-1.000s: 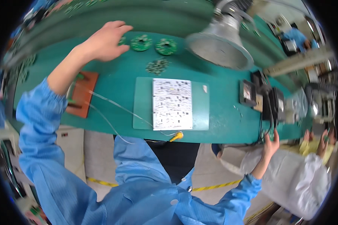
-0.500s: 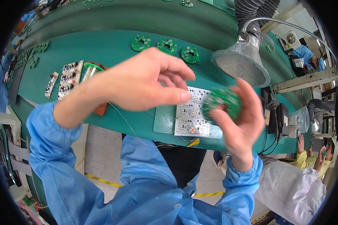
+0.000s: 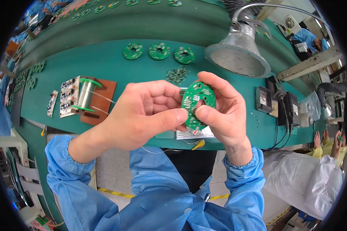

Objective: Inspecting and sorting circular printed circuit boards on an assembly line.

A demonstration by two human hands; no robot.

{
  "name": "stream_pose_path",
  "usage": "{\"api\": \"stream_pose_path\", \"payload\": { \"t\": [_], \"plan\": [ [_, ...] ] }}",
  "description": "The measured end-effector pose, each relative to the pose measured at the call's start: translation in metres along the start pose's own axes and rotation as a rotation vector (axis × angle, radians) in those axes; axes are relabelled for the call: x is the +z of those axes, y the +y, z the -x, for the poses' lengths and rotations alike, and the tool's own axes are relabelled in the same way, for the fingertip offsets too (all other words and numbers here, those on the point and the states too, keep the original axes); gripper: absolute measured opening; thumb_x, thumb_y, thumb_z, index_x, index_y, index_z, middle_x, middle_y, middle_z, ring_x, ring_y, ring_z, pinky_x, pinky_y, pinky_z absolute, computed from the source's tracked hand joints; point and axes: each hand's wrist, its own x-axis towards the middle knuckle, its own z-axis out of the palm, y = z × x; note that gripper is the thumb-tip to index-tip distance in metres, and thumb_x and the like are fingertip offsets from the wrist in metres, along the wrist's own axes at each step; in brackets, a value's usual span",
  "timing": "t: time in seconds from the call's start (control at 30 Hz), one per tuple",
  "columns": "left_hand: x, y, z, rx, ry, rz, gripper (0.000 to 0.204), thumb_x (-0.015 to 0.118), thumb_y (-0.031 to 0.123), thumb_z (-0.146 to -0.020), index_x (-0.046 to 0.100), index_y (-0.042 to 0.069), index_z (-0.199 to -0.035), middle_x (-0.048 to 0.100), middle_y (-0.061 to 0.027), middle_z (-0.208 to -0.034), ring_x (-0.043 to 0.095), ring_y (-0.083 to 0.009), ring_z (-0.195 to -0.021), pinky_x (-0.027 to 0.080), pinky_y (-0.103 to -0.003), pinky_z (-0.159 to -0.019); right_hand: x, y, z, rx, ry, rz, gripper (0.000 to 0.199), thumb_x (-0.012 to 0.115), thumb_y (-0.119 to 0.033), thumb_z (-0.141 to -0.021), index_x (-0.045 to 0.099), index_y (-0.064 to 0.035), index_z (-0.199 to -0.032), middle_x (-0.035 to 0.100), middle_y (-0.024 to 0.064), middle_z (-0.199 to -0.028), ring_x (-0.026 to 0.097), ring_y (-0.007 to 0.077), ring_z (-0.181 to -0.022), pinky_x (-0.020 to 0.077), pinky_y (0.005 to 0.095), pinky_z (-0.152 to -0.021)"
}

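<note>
A round green circuit board with a hole in its middle is held up between my two hands, tilted. My right hand grips its right side, thumb across the face near the hole. The thumb of my left hand presses on the left edge, and its other fingers curl, partly hidden, behind that edge. A short grey cylindrical part shows at the board's upper left by the left fingers; whether it belongs to the board I cannot tell. Below, a pale panel of small circuits is mostly covered by the hands.
Three round green boards lie beyond a heap of small green pieces. Left stand a wire spool, a brown block and component boards. A metal extraction hood hangs at right, near black boxes.
My left hand has moved to the board and taken hold of its left edge. My right hand has brought the board left and turned it, uncovering the heap of small pieces.
</note>
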Motion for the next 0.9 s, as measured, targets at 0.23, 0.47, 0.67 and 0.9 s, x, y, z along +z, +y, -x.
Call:
{"api": "stream_pose_path", "payload": {
  "t": [0.23, 0.47, 0.67, 0.9],
  "plan": [
    [0.011, -0.001, -0.019, -0.072, -0.05, -0.015, 0.037, 0.058, 0.007, -0.088, 0.05, -0.008, -0.121, 0.063, -0.0148, -0.108, 0.064, -0.0179, -0.093, 0.055, -0.03, -0.078, -0.011, -0.016, 0.019, -0.081, 0.047, 0.259, 0.058, 0.074, -0.004, -0.077, 0.049, 0.0015, -0.129, 0.062, 0.0067, -0.107, 0.059, 0.0104, -0.092, 0.0491, 0.0257, -0.082],
    [0.015, -0.005, -0.02, -0.009, -0.047, -0.219, 0.039, 0.06, 0.015, -0.087, 0.05, -0.01, -0.116, 0.063, -0.016, -0.104, 0.064, -0.0187, -0.091, 0.058, -0.03, -0.072, -0.02, -0.015, 0.019, -0.075, -0.044, 0.338, 0.052, 0.067, -0.007, -0.084, 0.046, 0.0022, -0.131, 0.063, 0.0061, -0.104, 0.057, 0.0058, -0.09, 0.0495, 0.0227, -0.074],
    [0.007, -0.015, -0.026, -0.05, -0.048, -0.241, 0.03, 0.06, 0.013, -0.087, 0.051, -0.008, -0.106, 0.064, -0.0158, -0.098, 0.066, -0.0179, -0.083, 0.06, -0.03, -0.068, -0.025, -0.022, 0.022, -0.017, 0.045, 0.588, 0.059, 0.071, -0.015, -0.078, 0.047, 0.0033, -0.128, 0.061, 0.0097, -0.099, 0.057, 0.0122, -0.077, 0.0482, 0.025, -0.07],
    [0.006, -0.016, -0.029, -0.004, 0.029, -0.193, 0.027, 0.059, 0.012, -0.086, 0.05, -0.007, -0.104, 0.065, -0.0138, -0.093, 0.066, -0.0156, -0.077, 0.058, -0.028, -0.065, -0.025, -0.008, 0.024, -0.474, -0.019, 0.796, 0.075, 0.076, -0.018, -0.072, 0.038, 0.0039, -0.133, 0.045, 0.0195, -0.125, 0.052, 0.0334, -0.108, 0.0454, 0.0389, -0.087]
  ]
}}
